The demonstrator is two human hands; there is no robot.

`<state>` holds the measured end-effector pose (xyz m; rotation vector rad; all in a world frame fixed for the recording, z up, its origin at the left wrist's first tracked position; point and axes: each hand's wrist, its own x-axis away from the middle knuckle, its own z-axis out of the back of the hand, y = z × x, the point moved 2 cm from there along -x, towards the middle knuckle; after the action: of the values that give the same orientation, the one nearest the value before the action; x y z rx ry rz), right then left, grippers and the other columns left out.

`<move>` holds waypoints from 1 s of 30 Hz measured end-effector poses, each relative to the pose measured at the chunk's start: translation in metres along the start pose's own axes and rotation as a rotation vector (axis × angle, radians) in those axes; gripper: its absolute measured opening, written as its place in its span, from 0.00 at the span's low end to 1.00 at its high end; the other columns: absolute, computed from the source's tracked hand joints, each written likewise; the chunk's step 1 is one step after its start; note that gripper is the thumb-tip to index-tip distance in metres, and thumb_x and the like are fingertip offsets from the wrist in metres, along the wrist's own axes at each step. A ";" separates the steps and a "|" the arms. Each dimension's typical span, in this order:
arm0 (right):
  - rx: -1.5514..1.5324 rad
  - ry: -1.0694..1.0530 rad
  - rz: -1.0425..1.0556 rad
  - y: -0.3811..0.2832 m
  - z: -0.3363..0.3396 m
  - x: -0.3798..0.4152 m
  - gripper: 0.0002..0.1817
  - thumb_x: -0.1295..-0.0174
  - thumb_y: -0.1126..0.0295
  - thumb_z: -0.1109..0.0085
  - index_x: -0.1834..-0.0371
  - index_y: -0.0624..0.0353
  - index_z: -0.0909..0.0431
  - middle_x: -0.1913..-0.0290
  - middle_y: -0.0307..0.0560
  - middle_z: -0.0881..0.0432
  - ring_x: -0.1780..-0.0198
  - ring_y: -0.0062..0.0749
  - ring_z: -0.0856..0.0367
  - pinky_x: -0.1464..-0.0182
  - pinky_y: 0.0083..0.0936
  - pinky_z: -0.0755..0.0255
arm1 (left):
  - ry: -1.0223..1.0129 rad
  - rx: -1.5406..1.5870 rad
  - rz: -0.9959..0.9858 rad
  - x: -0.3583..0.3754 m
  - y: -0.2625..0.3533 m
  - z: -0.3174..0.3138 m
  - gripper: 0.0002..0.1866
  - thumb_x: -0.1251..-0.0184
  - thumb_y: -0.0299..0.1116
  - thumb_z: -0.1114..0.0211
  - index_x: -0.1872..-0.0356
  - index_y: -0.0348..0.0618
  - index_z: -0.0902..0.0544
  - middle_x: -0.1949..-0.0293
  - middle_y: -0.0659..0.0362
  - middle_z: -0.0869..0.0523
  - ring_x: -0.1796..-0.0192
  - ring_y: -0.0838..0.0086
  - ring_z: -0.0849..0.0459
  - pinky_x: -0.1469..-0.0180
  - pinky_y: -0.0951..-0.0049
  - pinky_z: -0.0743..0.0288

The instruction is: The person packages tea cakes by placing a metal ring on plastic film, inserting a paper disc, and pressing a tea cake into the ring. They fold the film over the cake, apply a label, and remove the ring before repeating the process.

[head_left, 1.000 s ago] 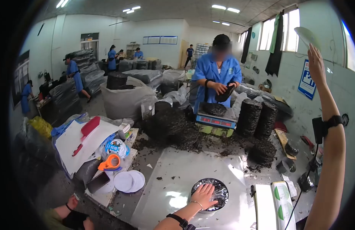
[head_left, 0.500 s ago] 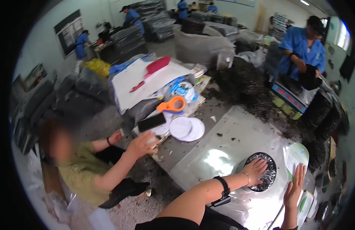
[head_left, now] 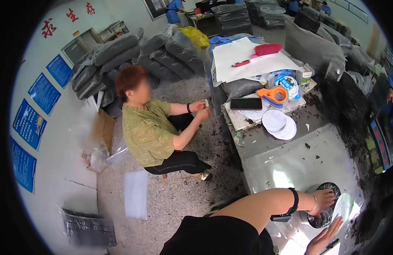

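My left hand (head_left: 323, 202) lies flat on the crinkled clear plastic (head_left: 319, 222) covering the dark contents of a round container (head_left: 305, 218). Its fingers are stretched out; a bracelet circles the wrist and a black band sits higher on the forearm. Near the lower right edge, my right hand (head_left: 325, 239) is held open with its fingers extended. Its fingertips overlap the lower edge of an oval green-and-white card (head_left: 343, 207) beside the container.
White paper discs (head_left: 280, 124), a phone (head_left: 246, 103) and an orange tape dispenser (head_left: 274, 94) lie farther up the table. A red brush (head_left: 266, 50) rests on paper. Dark shreds (head_left: 347, 102) are heaped at right. A seated person (head_left: 149, 127) is at left.
My view has swung left, shifting the table to the right. The seated person's raised hand has come back, and both their hands are now together. My left hand stays on the container.
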<state>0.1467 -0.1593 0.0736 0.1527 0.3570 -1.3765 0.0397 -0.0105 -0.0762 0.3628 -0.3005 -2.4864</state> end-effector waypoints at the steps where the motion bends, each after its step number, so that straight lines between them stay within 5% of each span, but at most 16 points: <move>1: -0.028 0.009 -0.023 0.005 -0.005 0.002 0.33 0.16 0.48 0.69 0.20 0.57 0.34 0.21 0.57 0.33 0.18 0.59 0.42 0.19 0.55 0.50 | 0.021 -0.007 -0.006 0.000 -0.001 -0.004 0.57 0.36 0.72 0.40 0.21 0.32 0.40 0.17 0.48 0.42 0.14 0.58 0.51 0.14 0.52 0.68; 4: -0.205 0.085 -0.028 0.052 -0.049 0.017 0.33 0.15 0.54 0.71 0.19 0.69 0.41 0.17 0.61 0.42 0.14 0.56 0.51 0.16 0.48 0.59 | 0.025 0.019 0.008 0.004 0.004 0.009 0.54 0.37 0.67 0.35 0.23 0.32 0.36 0.19 0.48 0.38 0.15 0.58 0.46 0.14 0.53 0.62; 8: -0.474 0.123 -0.237 0.050 -0.051 0.025 0.31 0.21 0.64 0.66 0.20 0.69 0.39 0.16 0.61 0.42 0.14 0.53 0.51 0.15 0.43 0.63 | -0.145 0.205 0.090 0.009 0.015 0.078 0.46 0.43 0.53 0.26 0.29 0.32 0.28 0.23 0.46 0.32 0.20 0.54 0.37 0.17 0.57 0.49; 10: -0.514 0.154 -0.347 0.043 -0.041 0.022 0.31 0.25 0.70 0.63 0.19 0.65 0.39 0.16 0.62 0.43 0.14 0.53 0.52 0.15 0.43 0.61 | 0.017 0.022 0.034 0.014 0.015 0.051 0.47 0.38 0.55 0.29 0.24 0.35 0.33 0.22 0.47 0.33 0.18 0.55 0.41 0.16 0.54 0.53; 14: -0.459 0.152 -0.350 0.034 -0.039 0.016 0.34 0.31 0.76 0.56 0.18 0.63 0.39 0.16 0.64 0.45 0.15 0.61 0.52 0.16 0.47 0.55 | -0.055 -0.099 0.022 0.016 0.014 0.052 0.47 0.29 0.61 0.40 0.20 0.37 0.38 0.19 0.50 0.37 0.15 0.62 0.46 0.14 0.56 0.62; 17: -0.433 0.058 -0.250 0.017 -0.044 0.005 0.38 0.34 0.74 0.47 0.18 0.60 0.40 0.17 0.66 0.47 0.16 0.65 0.51 0.18 0.50 0.50 | -0.266 -0.069 0.059 0.011 0.017 0.064 0.39 0.24 0.55 0.43 0.20 0.42 0.37 0.19 0.52 0.36 0.15 0.62 0.45 0.14 0.54 0.62; 20: -0.330 -0.133 -0.189 0.002 -0.057 -0.005 0.40 0.34 0.63 0.38 0.19 0.60 0.39 0.18 0.65 0.44 0.16 0.61 0.48 0.20 0.49 0.42 | -0.397 0.310 0.314 0.001 0.018 0.082 0.27 0.18 0.45 0.52 0.24 0.52 0.29 0.25 0.58 0.26 0.21 0.65 0.33 0.18 0.62 0.46; 23: -0.113 -0.266 -0.178 -0.005 -0.064 -0.012 0.38 0.32 0.54 0.37 0.22 0.59 0.34 0.20 0.64 0.38 0.18 0.58 0.43 0.23 0.47 0.36 | -0.262 0.298 0.281 0.010 0.014 0.064 0.24 0.17 0.42 0.53 0.27 0.48 0.27 0.29 0.58 0.22 0.27 0.64 0.25 0.25 0.66 0.34; 26: -0.230 -0.506 -0.085 0.013 -0.016 -0.033 0.37 0.31 0.47 0.38 0.25 0.59 0.29 0.23 0.62 0.32 0.20 0.54 0.37 0.26 0.44 0.31 | -0.213 0.742 0.391 0.016 0.009 0.050 0.24 0.20 0.46 0.48 0.31 0.48 0.24 0.30 0.57 0.21 0.28 0.64 0.24 0.27 0.64 0.31; 28: -0.461 -0.793 -0.391 0.026 0.015 -0.073 0.35 0.28 0.49 0.42 0.23 0.57 0.31 0.24 0.61 0.30 0.21 0.50 0.34 0.25 0.46 0.33 | -0.243 0.767 0.313 0.022 0.004 0.043 0.24 0.21 0.46 0.45 0.31 0.45 0.25 0.30 0.56 0.21 0.30 0.65 0.22 0.28 0.65 0.30; 30: -0.326 -0.156 -0.146 0.043 -0.026 -0.084 0.35 0.24 0.52 0.49 0.19 0.59 0.38 0.22 0.61 0.34 0.19 0.50 0.38 0.20 0.46 0.42 | -0.126 0.402 0.187 0.016 0.008 0.069 0.27 0.26 0.45 0.39 0.31 0.46 0.25 0.34 0.55 0.18 0.30 0.64 0.22 0.29 0.65 0.29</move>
<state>0.1717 -0.0649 0.0728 -0.2533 0.4627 -1.4433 0.0093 -0.0173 -0.0120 0.3216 -0.8529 -2.2592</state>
